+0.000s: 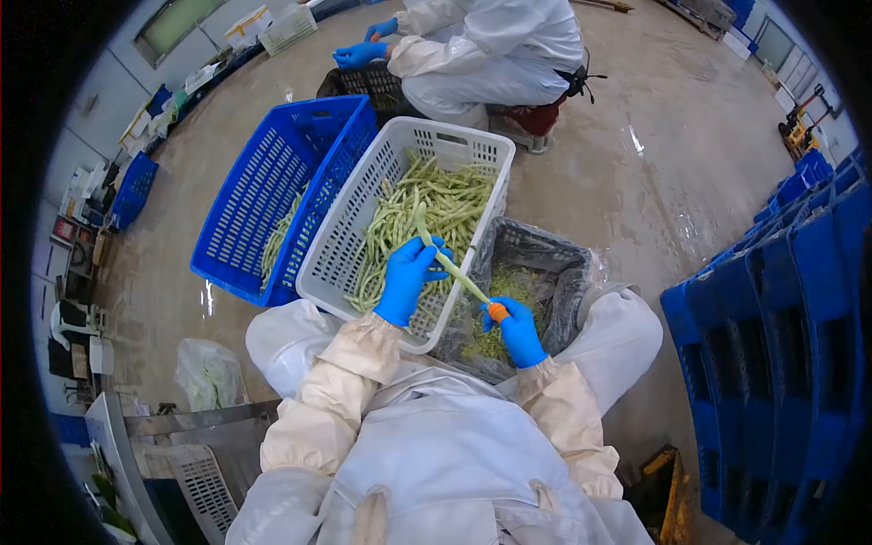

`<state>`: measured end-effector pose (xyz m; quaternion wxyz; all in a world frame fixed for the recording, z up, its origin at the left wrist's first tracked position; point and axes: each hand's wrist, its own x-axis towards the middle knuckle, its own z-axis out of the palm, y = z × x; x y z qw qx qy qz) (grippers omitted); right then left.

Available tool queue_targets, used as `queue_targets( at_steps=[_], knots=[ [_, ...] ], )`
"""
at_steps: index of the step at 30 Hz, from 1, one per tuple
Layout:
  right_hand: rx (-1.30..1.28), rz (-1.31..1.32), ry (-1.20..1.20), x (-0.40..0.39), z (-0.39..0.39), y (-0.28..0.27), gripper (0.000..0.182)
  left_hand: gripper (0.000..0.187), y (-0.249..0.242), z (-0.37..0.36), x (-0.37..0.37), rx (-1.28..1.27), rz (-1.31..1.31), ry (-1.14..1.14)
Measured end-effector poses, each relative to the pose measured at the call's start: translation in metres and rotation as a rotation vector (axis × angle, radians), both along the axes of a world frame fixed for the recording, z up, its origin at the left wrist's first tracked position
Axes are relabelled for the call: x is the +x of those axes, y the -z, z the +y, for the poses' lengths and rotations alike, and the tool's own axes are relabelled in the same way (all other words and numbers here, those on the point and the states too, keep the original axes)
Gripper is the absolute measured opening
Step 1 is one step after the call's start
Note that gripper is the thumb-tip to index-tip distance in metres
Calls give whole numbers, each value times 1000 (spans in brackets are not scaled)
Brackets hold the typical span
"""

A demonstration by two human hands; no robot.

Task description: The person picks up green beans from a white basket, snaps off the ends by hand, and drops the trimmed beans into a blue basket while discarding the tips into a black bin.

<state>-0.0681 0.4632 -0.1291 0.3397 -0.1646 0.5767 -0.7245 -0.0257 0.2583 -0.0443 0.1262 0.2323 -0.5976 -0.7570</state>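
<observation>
A long pale green bean stretches at a slant between my two blue-gloved hands. My left hand is closed round its upper part, over the white crate heaped with green beans. At the bean's lower end, my right hand is closed, with a small orange piece showing at its fingertips; I cannot tell whether this is worn on a finger or held. Below that hand stands a bin lined with dark plastic, with green trimmings in it.
A blue crate with some beans in it stands left of the white one. Beyond the crates, a person in white overalls sits with blue-gloved hands over a dark crate. Blue pallets are stacked at right.
</observation>
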Motion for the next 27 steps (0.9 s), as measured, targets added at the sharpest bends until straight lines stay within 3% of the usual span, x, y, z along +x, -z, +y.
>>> queue_targets(
  at_steps=[3,5,6,8,9,12,14,15,17,18,20,21,23,25,27],
  knots=[
    [-3,-143,193,-5,1,0,16,21,7,5,2,55,37,22],
    [-279,-437,354,-8,1,-1,13,21,17,14,5,94,71,32],
    [-275,-436,352,-10,-1,-2,13,21,25,22,6,154,111,-9],
    [-587,-822,543,-11,-5,-2,13,22,36,42,10,267,158,-86],
    [-580,-822,541,-13,-3,8,13,22,35,51,13,272,158,-91],
    [-703,-897,509,-16,4,15,13,21,32,64,16,-6,168,-17],
    [118,77,541,-16,8,0,12,20,28,53,11,89,185,-87],
    [121,75,533,-16,6,-1,12,19,23,45,8,176,202,-149],
    [357,529,396,-14,2,-2,13,19,23,29,7,220,168,-191],
    [357,530,395,-12,-2,-5,13,19,30,20,7,277,140,-231],
    [517,1083,380,-5,-8,-11,15,21,37,10,5,299,71,-289],
    [520,1080,376,-4,-6,-16,15,21,40,6,5,301,66,-291],
    [-65,90,104,-4,-3,-26,17,21,52,-4,5,592,121,-223],
    [-84,78,-41,5,-6,-27,17,25,92,-7,0,731,148,-189],
    [-102,69,-178,9,-10,-33,18,30,95,-1,0,844,22,131]
  ],
)
